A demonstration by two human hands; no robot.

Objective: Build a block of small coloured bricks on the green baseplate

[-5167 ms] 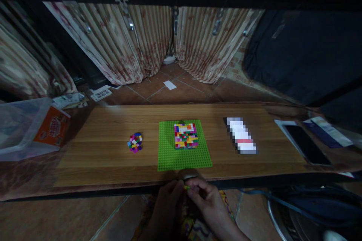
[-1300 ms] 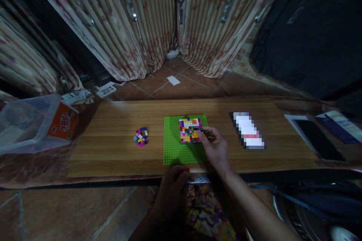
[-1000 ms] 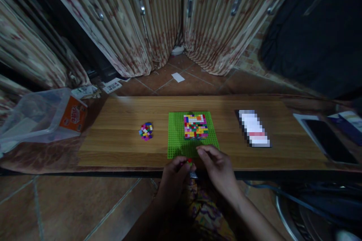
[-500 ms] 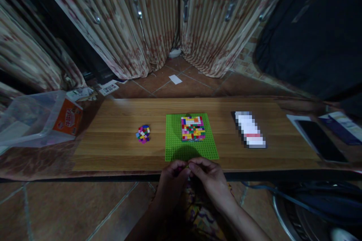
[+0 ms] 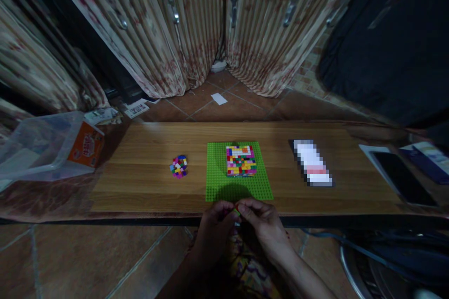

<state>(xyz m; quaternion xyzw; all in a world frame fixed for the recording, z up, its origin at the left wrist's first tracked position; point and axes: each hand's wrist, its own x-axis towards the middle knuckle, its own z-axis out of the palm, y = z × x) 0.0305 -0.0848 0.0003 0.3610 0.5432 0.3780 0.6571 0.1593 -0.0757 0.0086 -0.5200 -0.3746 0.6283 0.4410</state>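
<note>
My left hand [image 5: 218, 224] and my right hand [image 5: 264, 226] meet at the near edge of the table, fingers pinched together. Between the fingertips show small toy bricks [image 5: 237, 212], a bit of green and a bit of red; the fingers cover the rest. Just beyond them lies a green baseplate [image 5: 216, 187], shaded by the hands at its near end. On it stands a block built of many-coloured bricks [image 5: 241, 162], with a white patch toward its far side. To the left, a small heap of loose bricks [image 5: 179, 167] rests on the wood.
The wooden table [image 5: 147, 149] carries a phone with a pixelated screen [image 5: 313, 162] at right. Farther right lie a dark tablet-like slab [image 5: 403, 177] and papers. A clear plastic box [image 5: 52, 145] with an orange label stands at left. Curtains [image 5: 196, 42] hang behind.
A red piece and a green piece now show between my fingertips, where little colour showed before. My hands stay close together at the table edge; the whole view has shifted slightly.
</note>
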